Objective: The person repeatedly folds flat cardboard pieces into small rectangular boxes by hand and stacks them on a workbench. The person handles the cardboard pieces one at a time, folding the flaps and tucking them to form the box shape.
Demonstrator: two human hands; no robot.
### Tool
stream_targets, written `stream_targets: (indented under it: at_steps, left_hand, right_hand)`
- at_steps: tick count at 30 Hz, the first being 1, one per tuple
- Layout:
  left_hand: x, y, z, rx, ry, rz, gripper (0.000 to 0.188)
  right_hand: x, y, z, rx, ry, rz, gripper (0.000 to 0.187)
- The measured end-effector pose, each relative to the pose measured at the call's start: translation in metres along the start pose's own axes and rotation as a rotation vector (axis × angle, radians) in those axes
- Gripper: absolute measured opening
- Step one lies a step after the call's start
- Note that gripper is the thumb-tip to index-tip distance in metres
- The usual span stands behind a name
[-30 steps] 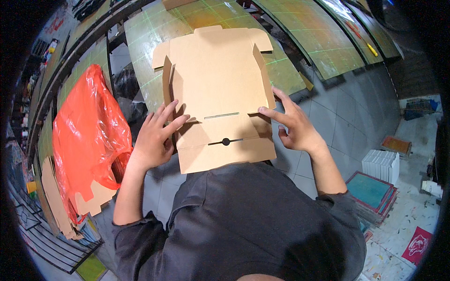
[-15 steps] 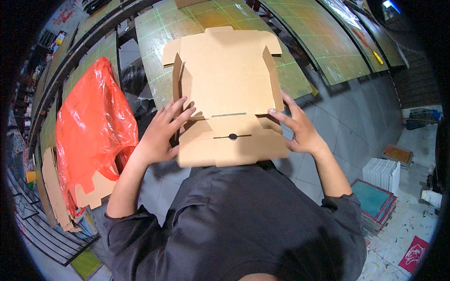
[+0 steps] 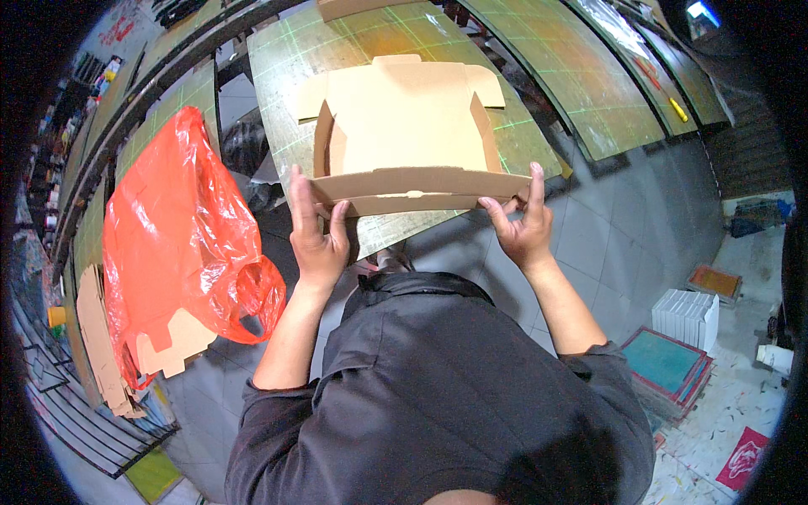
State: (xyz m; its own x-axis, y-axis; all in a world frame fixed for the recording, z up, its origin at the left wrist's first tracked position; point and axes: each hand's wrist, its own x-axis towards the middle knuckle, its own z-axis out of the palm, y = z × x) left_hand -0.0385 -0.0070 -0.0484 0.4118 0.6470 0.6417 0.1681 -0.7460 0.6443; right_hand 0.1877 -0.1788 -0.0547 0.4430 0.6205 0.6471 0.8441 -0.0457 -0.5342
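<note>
A brown cardboard box [image 3: 400, 126], part folded, lies on the green-lined table in front of me. Its side walls stand up, and the far panel with its tab and ear flaps lies spread out. The near panel [image 3: 429, 180] is raised into a front wall. My left hand [image 3: 320, 240] grips the left end of that wall, thumb toward the near face and fingers pointing up around the corner. At the right end, my right hand [image 3: 523, 223] grips the wall in the same way. Some fingertips are hidden behind the cardboard.
A red plastic bag [image 3: 181, 244] and flat cardboard pieces [image 3: 105, 345] are on the left. Other table boards [image 3: 581, 84] stretch to the right, one bearing a yellow-handled tool [image 3: 678, 109]. Framed screens [image 3: 665, 362] and a white stack [image 3: 686, 318] sit on the floor at right.
The near panel, which hung low toward me, is now folded up and away into a front wall. Both hands have moved forward and inward with it.
</note>
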Motion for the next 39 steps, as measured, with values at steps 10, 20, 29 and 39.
stream_targets:
  at_steps: [10,20,29,39]
  left_hand:
    - [0.019,0.021,-0.009,0.558,-0.193,0.178,0.045]
    - [0.042,0.029,-0.018,0.416,-0.628,0.13,0.019]
    - [0.049,0.045,0.003,0.462,-0.795,0.098,0.029]
    - [0.041,0.048,-0.024,0.074,-0.595,-0.042,0.026]
  right_hand:
    - [0.026,-0.032,-0.011,-0.42,-0.122,-0.15,0.053]
    - [0.05,-0.023,-0.013,-0.215,-0.535,-0.26,0.027]
    - [0.063,-0.042,-0.009,-0.268,-0.72,-0.101,0.021]
    - [0.057,-0.042,-0.025,0.116,-0.614,-0.012,0.034]
